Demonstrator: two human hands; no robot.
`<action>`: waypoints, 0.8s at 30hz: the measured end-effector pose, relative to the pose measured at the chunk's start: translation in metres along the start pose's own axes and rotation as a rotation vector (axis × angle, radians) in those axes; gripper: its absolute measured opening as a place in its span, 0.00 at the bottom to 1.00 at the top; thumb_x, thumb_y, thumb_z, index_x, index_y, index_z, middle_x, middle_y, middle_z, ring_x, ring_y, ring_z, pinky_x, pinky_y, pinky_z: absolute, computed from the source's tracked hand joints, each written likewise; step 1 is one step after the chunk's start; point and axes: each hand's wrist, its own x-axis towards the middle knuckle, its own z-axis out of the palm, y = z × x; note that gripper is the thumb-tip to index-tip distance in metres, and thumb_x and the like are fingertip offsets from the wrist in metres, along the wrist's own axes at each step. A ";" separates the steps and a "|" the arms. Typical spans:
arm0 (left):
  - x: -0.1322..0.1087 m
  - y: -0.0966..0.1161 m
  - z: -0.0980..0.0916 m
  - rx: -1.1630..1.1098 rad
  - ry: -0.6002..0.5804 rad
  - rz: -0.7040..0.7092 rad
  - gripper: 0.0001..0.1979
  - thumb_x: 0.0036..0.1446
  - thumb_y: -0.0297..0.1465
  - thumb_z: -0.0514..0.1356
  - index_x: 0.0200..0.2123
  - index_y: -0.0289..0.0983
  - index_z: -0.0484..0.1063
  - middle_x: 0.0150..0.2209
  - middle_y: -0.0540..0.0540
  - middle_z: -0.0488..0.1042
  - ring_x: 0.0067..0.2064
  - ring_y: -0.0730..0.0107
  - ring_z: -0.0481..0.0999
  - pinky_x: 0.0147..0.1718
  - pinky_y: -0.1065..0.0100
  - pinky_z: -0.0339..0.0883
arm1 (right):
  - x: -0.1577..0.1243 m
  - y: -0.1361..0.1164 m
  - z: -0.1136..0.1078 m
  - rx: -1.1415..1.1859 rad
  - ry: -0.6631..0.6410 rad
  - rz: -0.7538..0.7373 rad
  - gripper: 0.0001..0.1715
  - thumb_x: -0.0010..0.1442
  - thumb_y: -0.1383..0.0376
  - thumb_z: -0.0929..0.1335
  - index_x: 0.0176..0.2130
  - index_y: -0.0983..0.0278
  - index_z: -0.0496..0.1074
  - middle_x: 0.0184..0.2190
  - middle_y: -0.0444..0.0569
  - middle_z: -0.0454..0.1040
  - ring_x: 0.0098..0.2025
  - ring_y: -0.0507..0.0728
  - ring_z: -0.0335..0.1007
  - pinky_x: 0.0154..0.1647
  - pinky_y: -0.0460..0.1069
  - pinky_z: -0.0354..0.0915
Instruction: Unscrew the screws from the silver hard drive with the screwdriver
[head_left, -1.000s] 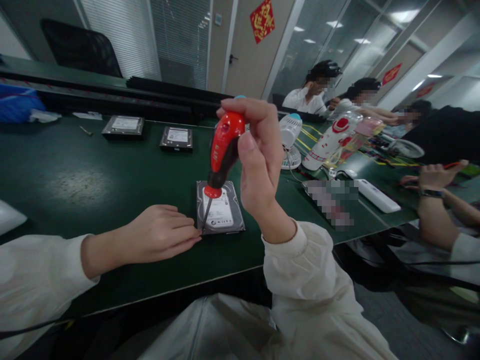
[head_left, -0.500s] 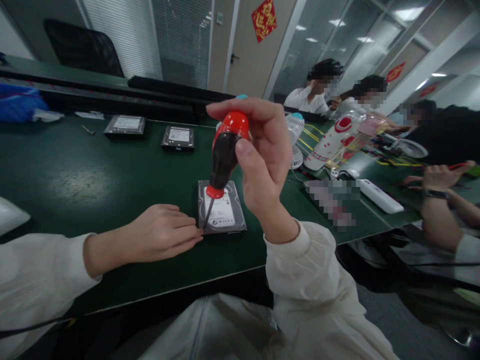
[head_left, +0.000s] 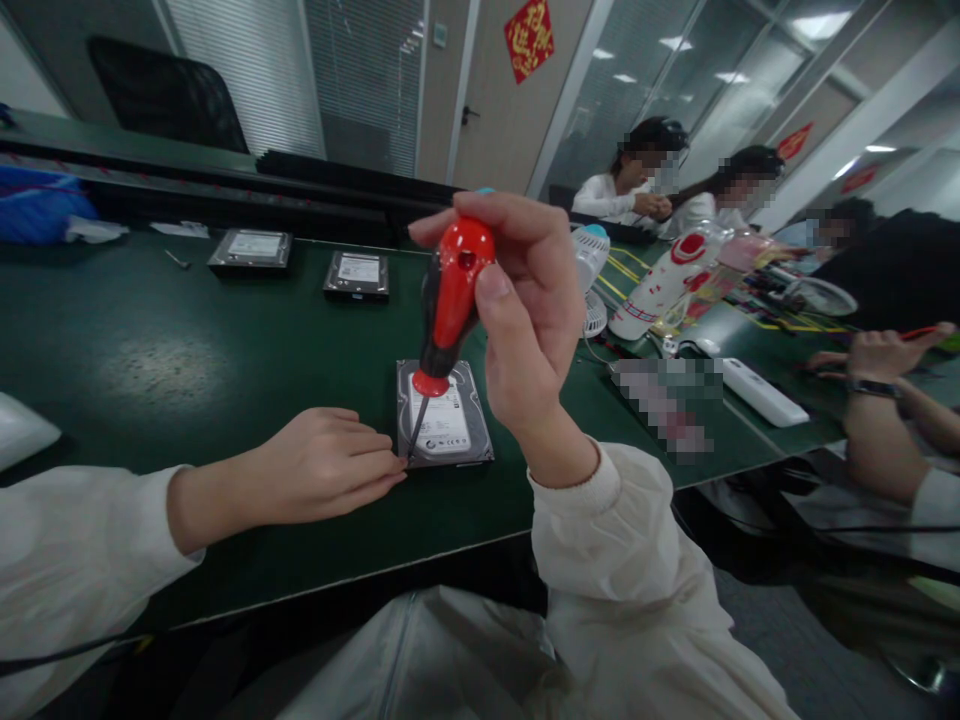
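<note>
My right hand (head_left: 529, 300) is closed around the red and black handle of a screwdriver (head_left: 455, 290). The screwdriver leans slightly, its thin metal shaft running down to the near left corner of a hard drive (head_left: 439, 415). That drive lies flat on the green table, with its white label facing up. Beside the same corner, my left hand (head_left: 322, 465) rests low with its fingers pressed together. Its fingertips touch the corner next to the screwdriver tip; whatever they pinch is hidden.
Farther back lie two more hard drives (head_left: 251, 250) (head_left: 357, 275) on the green table (head_left: 247, 350). To the right stand a white fan (head_left: 591, 265), a patterned bottle (head_left: 652, 285) and a white power strip (head_left: 761, 392). Several people sit along the right side.
The screwdriver handle has turned in my right hand, so its red side now faces me instead of the black. My left hand and the drive stay put. A person at the back has lowered a hand.
</note>
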 end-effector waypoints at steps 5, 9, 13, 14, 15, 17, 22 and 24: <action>-0.002 0.000 0.002 0.006 0.006 -0.004 0.08 0.68 0.28 0.55 0.38 0.36 0.74 0.26 0.52 0.72 0.25 0.71 0.68 0.26 0.64 0.58 | 0.002 -0.009 -0.002 -0.145 0.137 -0.093 0.14 0.60 0.56 0.70 0.46 0.55 0.70 0.43 0.45 0.72 0.40 0.51 0.73 0.40 0.47 0.73; -0.001 0.001 0.001 0.003 0.000 -0.004 0.09 0.68 0.28 0.54 0.38 0.36 0.74 0.26 0.52 0.72 0.25 0.72 0.69 0.26 0.64 0.58 | 0.003 -0.013 -0.005 -0.166 0.014 -0.068 0.14 0.66 0.56 0.62 0.48 0.57 0.70 0.46 0.47 0.74 0.50 0.54 0.73 0.48 0.50 0.72; 0.001 0.001 0.000 -0.007 0.010 -0.005 0.09 0.68 0.28 0.54 0.38 0.36 0.74 0.26 0.52 0.73 0.25 0.72 0.68 0.26 0.64 0.58 | 0.002 -0.008 -0.003 -0.174 0.011 -0.067 0.16 0.67 0.55 0.60 0.51 0.55 0.67 0.49 0.46 0.73 0.51 0.54 0.73 0.47 0.49 0.72; 0.001 0.001 0.000 -0.008 0.011 -0.005 0.09 0.68 0.28 0.54 0.38 0.36 0.74 0.26 0.52 0.73 0.25 0.72 0.68 0.26 0.64 0.58 | 0.002 -0.008 -0.002 -0.194 0.049 -0.092 0.15 0.65 0.55 0.63 0.50 0.55 0.67 0.47 0.45 0.72 0.47 0.53 0.73 0.45 0.48 0.72; 0.001 0.000 0.000 -0.007 0.011 -0.007 0.09 0.68 0.28 0.54 0.38 0.36 0.74 0.26 0.52 0.73 0.25 0.72 0.68 0.26 0.64 0.58 | 0.003 -0.008 -0.002 -0.215 0.089 -0.120 0.14 0.63 0.55 0.66 0.48 0.55 0.68 0.45 0.45 0.72 0.45 0.52 0.73 0.44 0.48 0.72; 0.001 0.000 0.000 -0.004 0.012 -0.006 0.09 0.68 0.28 0.54 0.38 0.36 0.74 0.26 0.52 0.73 0.25 0.72 0.68 0.27 0.65 0.58 | 0.004 -0.010 -0.003 -0.260 0.119 -0.160 0.12 0.62 0.57 0.67 0.45 0.57 0.70 0.43 0.45 0.73 0.44 0.52 0.71 0.45 0.48 0.72; 0.001 0.000 0.000 0.009 0.005 0.002 0.09 0.68 0.28 0.54 0.38 0.36 0.74 0.26 0.52 0.73 0.25 0.72 0.68 0.27 0.65 0.57 | 0.002 -0.015 -0.006 -0.352 -0.078 -0.038 0.21 0.70 0.57 0.53 0.53 0.57 0.66 0.52 0.48 0.72 0.56 0.55 0.70 0.53 0.51 0.70; 0.000 0.000 0.000 0.013 0.006 0.003 0.09 0.68 0.28 0.54 0.38 0.36 0.74 0.27 0.52 0.73 0.25 0.72 0.68 0.27 0.65 0.58 | 0.001 -0.012 -0.004 -0.266 -0.028 -0.020 0.18 0.69 0.57 0.56 0.53 0.56 0.66 0.51 0.48 0.71 0.53 0.54 0.71 0.51 0.51 0.71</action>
